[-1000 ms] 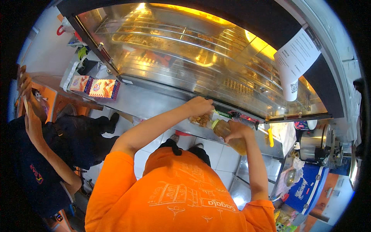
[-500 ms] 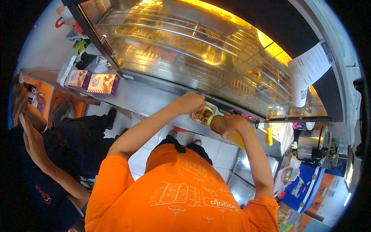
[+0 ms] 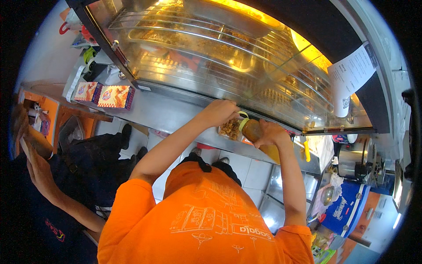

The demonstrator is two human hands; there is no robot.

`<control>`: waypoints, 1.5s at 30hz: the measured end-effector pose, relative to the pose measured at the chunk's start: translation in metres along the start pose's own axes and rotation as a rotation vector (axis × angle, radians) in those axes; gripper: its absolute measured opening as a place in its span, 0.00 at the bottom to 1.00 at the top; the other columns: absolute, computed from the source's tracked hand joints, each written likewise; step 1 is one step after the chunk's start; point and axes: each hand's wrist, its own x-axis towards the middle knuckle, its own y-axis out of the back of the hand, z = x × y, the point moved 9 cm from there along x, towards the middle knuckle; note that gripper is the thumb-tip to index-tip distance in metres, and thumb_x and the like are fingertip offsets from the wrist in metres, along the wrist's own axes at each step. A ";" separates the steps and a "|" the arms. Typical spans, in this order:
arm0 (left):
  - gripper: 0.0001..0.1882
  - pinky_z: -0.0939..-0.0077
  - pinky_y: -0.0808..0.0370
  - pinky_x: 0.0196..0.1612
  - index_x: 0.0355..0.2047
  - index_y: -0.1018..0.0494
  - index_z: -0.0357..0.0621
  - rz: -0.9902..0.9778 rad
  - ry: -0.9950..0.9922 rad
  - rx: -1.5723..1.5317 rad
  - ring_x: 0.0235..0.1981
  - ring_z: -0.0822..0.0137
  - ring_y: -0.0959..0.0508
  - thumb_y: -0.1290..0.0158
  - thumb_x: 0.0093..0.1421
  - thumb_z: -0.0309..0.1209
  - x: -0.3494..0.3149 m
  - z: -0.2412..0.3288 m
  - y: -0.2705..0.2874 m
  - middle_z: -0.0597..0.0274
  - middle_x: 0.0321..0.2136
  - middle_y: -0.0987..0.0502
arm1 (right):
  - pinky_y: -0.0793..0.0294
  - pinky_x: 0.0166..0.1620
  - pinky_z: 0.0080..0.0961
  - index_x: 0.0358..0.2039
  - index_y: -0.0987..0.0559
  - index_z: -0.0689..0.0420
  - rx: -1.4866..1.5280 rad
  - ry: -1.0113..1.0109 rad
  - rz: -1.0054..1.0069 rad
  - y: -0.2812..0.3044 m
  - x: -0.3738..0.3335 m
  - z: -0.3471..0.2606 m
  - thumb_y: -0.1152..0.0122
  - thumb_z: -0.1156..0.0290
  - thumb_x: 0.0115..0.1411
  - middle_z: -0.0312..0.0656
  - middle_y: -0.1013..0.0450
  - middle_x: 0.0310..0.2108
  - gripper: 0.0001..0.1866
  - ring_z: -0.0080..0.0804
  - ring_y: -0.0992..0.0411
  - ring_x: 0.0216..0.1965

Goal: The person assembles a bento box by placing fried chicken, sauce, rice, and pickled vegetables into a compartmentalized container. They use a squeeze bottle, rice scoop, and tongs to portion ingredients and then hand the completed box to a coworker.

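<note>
My right hand (image 3: pixel 271 133) is wrapped round a clear bottle (image 3: pixel 252 130) with yellow-brown contents and a pale green collar at its mouth. The bottle lies tilted, its mouth toward the left, right beside a small open box of brown food pieces (image 3: pixel 228 129). On the far side of that food, my left hand (image 3: pixel 220 112) has its fingers curled together close to the bottle's mouth. Whatever those fingers pinch is hidden. Both hands work over the steel counter (image 3: pixel 165 110), just in front of the glass food warmer.
The lit glass warmer (image 3: pixel 198 57), with wire racks and trays, rises beyond the counter. Two printed cartons (image 3: pixel 115 96) stand at left. A co-worker in dark clothes (image 3: pixel 74 176) is close on the left. A yellow handle (image 3: pixel 307 151) and a blue cooler (image 3: pixel 345 207) are at right.
My left hand has shifted slightly right, toward the bottle's mouth. The bottle's mouth end has moved a little up and to the right, and more of the food shows.
</note>
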 end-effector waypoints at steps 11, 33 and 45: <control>0.12 0.53 0.25 0.43 0.36 0.20 0.44 0.000 -0.085 -0.056 0.39 0.47 0.21 0.47 0.63 0.39 0.026 0.019 -0.019 0.52 0.34 0.23 | 0.23 0.49 0.40 0.56 0.32 0.65 -0.033 -0.067 -0.101 -0.007 -0.015 0.032 0.24 0.51 0.29 0.60 0.24 0.45 0.53 0.53 0.24 0.48; 0.12 0.55 0.26 0.43 0.41 0.19 0.47 -0.089 -0.016 -0.083 0.40 0.49 0.22 0.45 0.62 0.39 0.002 -0.010 -0.010 0.52 0.34 0.22 | 0.23 0.48 0.43 0.51 0.31 0.65 0.059 0.062 -0.082 -0.021 -0.004 -0.004 0.23 0.51 0.31 0.62 0.23 0.42 0.49 0.56 0.24 0.46; 0.14 0.54 0.26 0.41 0.42 0.19 0.47 0.025 0.007 -0.081 0.39 0.49 0.21 0.46 0.63 0.41 0.012 -0.006 -0.004 0.52 0.34 0.23 | 0.23 0.51 0.41 0.55 0.32 0.65 0.069 0.017 -0.082 -0.006 0.001 0.006 0.23 0.53 0.29 0.62 0.25 0.48 0.52 0.55 0.25 0.49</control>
